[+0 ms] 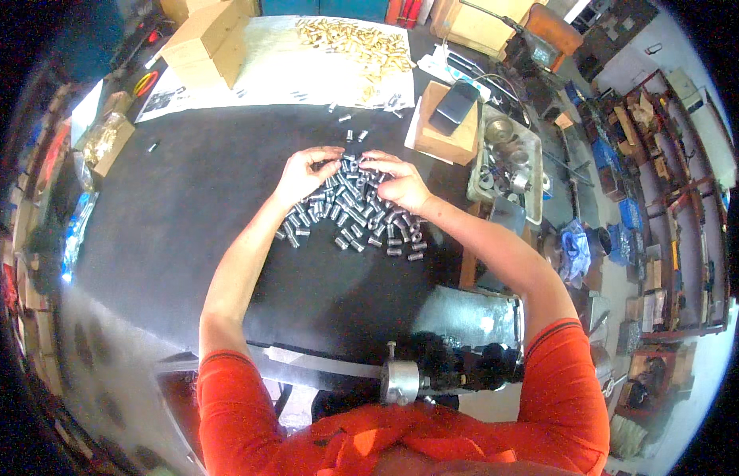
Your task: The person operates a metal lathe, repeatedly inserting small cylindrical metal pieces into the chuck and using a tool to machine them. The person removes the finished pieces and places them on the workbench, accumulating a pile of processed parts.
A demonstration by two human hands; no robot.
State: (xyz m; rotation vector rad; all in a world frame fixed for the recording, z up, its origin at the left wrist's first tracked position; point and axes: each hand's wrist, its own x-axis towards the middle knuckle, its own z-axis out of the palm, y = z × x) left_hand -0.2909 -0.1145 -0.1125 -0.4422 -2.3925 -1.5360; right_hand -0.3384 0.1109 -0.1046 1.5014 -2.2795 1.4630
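Note:
A heap of small silver metal sleeves lies on the black tabletop, with several strays beyond its far end. My left hand curves around the heap's far left side. Its thumb stands apart from the bent fingers, and the tips touch or nearly touch the sleeves. On the far right side, my right hand reaches over the parts with fingers stretched toward the left hand and the thumb lower down. Between the two sets of fingertips lie a few sleeves; I make out none gripped.
White paper at the back bears many brass-coloured parts and a cardboard box. A phone rests on a small box at right, beside a metal tray. A metal fixture sits at the near edge.

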